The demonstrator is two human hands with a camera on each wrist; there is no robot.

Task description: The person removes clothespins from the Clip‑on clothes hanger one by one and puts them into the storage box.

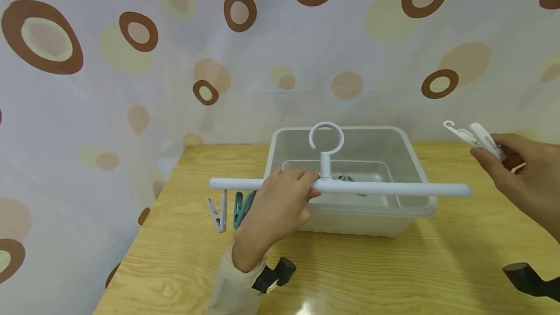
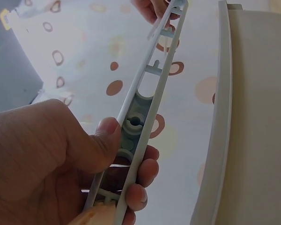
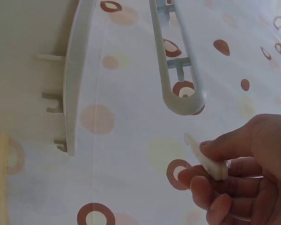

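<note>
My left hand [image 1: 277,203] grips the bar of a white clothes hanger [image 1: 393,188] just left of its round hook. Its slotted underside with small crosspieces shows in the left wrist view. A grey clothespin [image 1: 222,213] and a teal clothespin [image 1: 238,209] hang from the bar's left part, the teal one partly behind my hand. Off the bar's right end, my right hand [image 1: 529,174] pinches a white clothespin [image 1: 483,137] with a thin hooked arm, apart from the bar. In the left wrist view a peach-coloured piece [image 2: 91,215] lies by the bar, its kind unclear.
Under the hanger a translucent plastic bin [image 1: 350,222] stands on the wooden table [image 1: 175,266]. Several small pieces, one teal, lie inside it, partly hidden by the bar. A patterned curtain [image 1: 271,52] hangs behind the table.
</note>
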